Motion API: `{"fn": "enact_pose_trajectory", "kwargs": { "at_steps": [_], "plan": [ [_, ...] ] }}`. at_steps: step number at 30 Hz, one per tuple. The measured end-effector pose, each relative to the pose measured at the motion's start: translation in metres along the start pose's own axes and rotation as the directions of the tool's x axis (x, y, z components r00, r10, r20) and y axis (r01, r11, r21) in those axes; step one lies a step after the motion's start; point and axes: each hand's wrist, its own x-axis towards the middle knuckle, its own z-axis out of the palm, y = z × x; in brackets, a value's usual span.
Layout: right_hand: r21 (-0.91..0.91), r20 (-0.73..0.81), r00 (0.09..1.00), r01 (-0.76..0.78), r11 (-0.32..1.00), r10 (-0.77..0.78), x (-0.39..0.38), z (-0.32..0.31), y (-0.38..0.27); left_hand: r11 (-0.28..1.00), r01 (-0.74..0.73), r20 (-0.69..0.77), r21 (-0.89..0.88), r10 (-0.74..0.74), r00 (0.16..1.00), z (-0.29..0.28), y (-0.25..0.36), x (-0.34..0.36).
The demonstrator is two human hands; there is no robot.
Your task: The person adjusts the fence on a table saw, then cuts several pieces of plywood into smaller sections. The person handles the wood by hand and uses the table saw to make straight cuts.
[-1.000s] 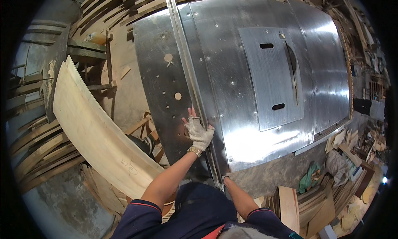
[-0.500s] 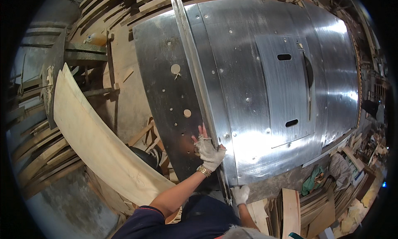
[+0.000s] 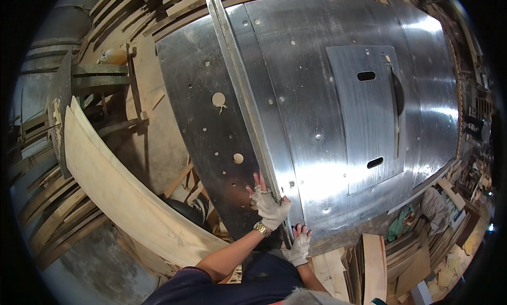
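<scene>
Left hand (image 3: 269, 207) spread open, thumb over metal guide rail (image 3: 237, 77) | right hand (image 3: 298, 247) at rail's near end, fingers splayed, can't tell if gripping | rail lies along metal saw table (image 3: 301, 93), left of slotted insert plate (image 3: 364, 120) and blade (image 3: 398, 96) | risk: uneven hand pressure could skew rail or pinch fingers
</scene>
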Motion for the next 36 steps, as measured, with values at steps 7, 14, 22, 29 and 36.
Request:
{"fn": "enact_pose_trajectory", "kwargs": {
  "at_steps": [7, 14, 22, 29, 36],
  "plan": [
    [-0.059, 0.103, 0.994, -0.031, 0.998, 0.036, -0.007, 0.008, 0.002, 1.0, 0.006, 0.01, -0.009, -0.006, 1.0, 0.001, -0.002, 0.004],
    [-0.098, 0.001, 0.999, 0.038, 0.994, -0.038, -0.007, 0.014, 0.006, 0.998, -0.004, 0.006, -0.069, 0.004, 1.0, 0.005, -0.009, 0.0],
    [-0.054, 0.049, 0.999, 0.016, 0.998, -0.013, -0.009, 0.009, 0.003, 0.996, 0.01, 0.027, -0.087, -0.008, 1.0, 0.002, -0.007, 0.0],
    [-0.08, 0.053, 0.999, 0.012, 0.997, -0.007, -0.008, 0.007, 0.001, 0.994, 0.032, 0.042, -0.104, -0.027, 0.999, -0.001, -0.004, 0.002],
    [-0.039, 0.039, 0.999, 0.001, 0.999, 0.001, -0.007, 0.007, 0.002, 0.995, 0.016, 0.022, -0.1, -0.014, 1.0, 0.002, -0.006, 0.002]
  ]
}}
